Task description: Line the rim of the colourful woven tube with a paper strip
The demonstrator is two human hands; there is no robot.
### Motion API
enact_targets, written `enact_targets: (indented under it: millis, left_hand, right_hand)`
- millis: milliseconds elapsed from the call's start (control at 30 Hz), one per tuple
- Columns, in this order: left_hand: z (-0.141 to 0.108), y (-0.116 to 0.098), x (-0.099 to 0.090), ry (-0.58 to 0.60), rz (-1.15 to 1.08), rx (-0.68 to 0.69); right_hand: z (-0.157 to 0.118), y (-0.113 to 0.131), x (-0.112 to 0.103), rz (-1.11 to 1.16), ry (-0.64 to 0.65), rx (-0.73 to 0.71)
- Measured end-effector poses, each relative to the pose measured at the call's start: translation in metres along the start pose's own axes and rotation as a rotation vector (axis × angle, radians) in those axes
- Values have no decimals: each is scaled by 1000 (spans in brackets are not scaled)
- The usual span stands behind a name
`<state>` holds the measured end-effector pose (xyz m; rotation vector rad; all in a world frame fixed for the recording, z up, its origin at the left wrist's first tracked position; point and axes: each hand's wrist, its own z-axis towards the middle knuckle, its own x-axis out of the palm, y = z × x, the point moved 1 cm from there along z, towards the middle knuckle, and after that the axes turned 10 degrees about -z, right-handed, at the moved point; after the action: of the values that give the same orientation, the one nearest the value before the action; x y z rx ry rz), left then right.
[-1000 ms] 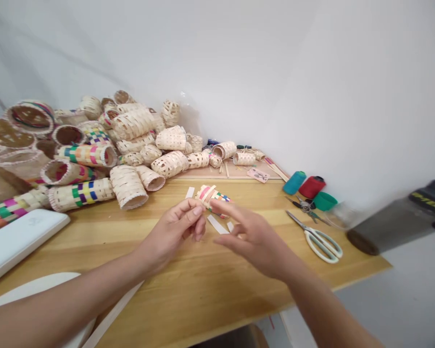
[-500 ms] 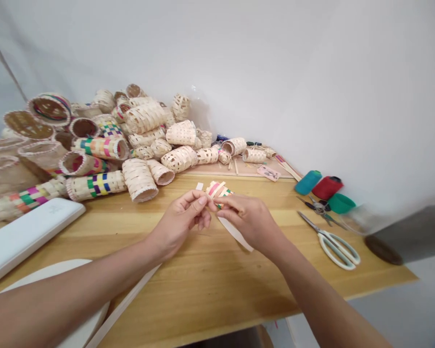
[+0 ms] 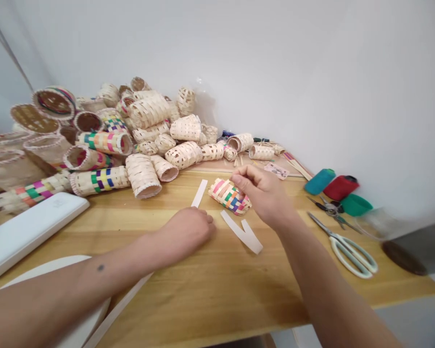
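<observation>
My right hand (image 3: 266, 195) is raised beside a small woven basket (image 3: 229, 195), thumb and index finger pinched together. What the pinch holds, if anything, is too small to make out. The basket lies on its side, with pink, orange, green, blue and purple checks among pale strips. My left hand (image 3: 188, 232) is low over the table, back upward and fingers curled under, so its grip is hidden. A long pale strip (image 3: 200, 192) runs beneath that hand and wrist toward the near edge. Another pale strip (image 3: 243, 233), folded into a V, lies just in front of the basket.
A heap of woven baskets (image 3: 150, 111) fills the back left. Scissors (image 3: 348, 249), thread spools (image 3: 340, 187) and small snips (image 3: 329, 207) are on the right. A white oblong case (image 3: 36, 232) and a pale round object (image 3: 54, 270) occupy the left.
My hands have parted: the left came down toward the table, the right moved up and right. The small basket and folded strip now show more fully. The view has shifted slightly.
</observation>
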<state>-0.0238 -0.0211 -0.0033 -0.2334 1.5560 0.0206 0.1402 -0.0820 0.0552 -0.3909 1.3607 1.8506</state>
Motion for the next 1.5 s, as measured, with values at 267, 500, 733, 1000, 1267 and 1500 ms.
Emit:
enact_targets:
  millis: [267,500,733,1000,1267,1500]
  left_hand:
    - [4,-3,5,-105,37,18]
    - [2,10,11,-350,-866,-221]
    - [5,19,5,-504,-1731,-356]
    - [6,24,4,-749,-2020,-319]
    - [3,17,-3,-615,-2090,-227]
    - [1,14,-2,-541,-2190,-113]
  right_hand:
    - [-5,-25,41,506,20,202]
    - [-8,-24,36,555,-16,176]
    - [-8,-26,31,553,-31,146]
    - [-9,-27,31,523,25,84]
    - [-10,-24,32,472,77,52]
    - [-9,-25,32,409,61,86]
